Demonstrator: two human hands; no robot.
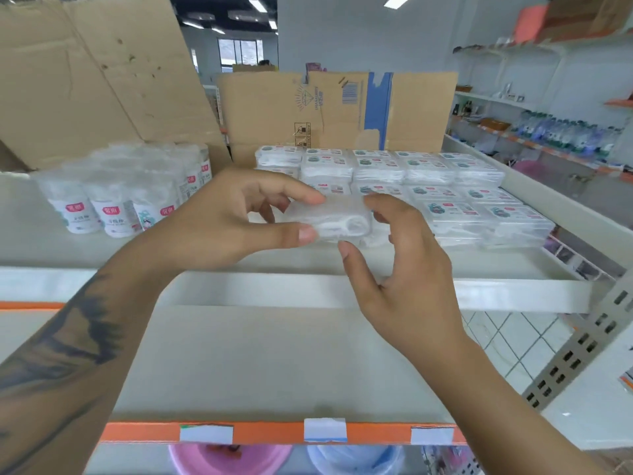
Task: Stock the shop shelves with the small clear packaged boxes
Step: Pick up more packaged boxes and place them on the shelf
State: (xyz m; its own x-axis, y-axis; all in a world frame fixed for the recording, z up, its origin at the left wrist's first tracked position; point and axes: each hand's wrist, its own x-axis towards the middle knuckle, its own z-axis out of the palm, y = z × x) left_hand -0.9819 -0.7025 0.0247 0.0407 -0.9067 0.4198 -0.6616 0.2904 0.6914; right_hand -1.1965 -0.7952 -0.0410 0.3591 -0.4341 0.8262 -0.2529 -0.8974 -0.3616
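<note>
While both hands met above the front of the upper shelf (496, 289), a small clear box (337, 219) was held between them, and everything else can be placed from that box. The left hand (219, 217) pinched the box's left end, its thumb (298, 233) under the near edge and its index finger (301, 195) curled over the top; the other fingers were bent behind it. The right hand (404, 269) closed loosely on the box's right end, its fingers (387, 205) curved over the far side and its thumb (352, 262) just under the near corner; whether the thumb actually touched the plastic could not be told. White floss picks showed through the box's wall. Just behind the box and to its right, the stocked boxes (428, 186) lay flat in neat rows and stacks on the same shelf, their printed labels facing up. To the left of the box, well apart from it, stood a wrapped cluster of round tubs (116, 197) with red labels. Farther behind the box, past the rows, an opened cardboard carton (335, 111) with blue tape stood upright, and a larger cardboard sheet (96, 73) leaned at the far left. Below the box, nearer the person, a lower shelf (274, 365) showed an orange price strip (281, 431) with white tags, and pink and blue basins (291, 459) lay beneath that strip. A dark tattoo marked the left forearm (68, 344).
</note>
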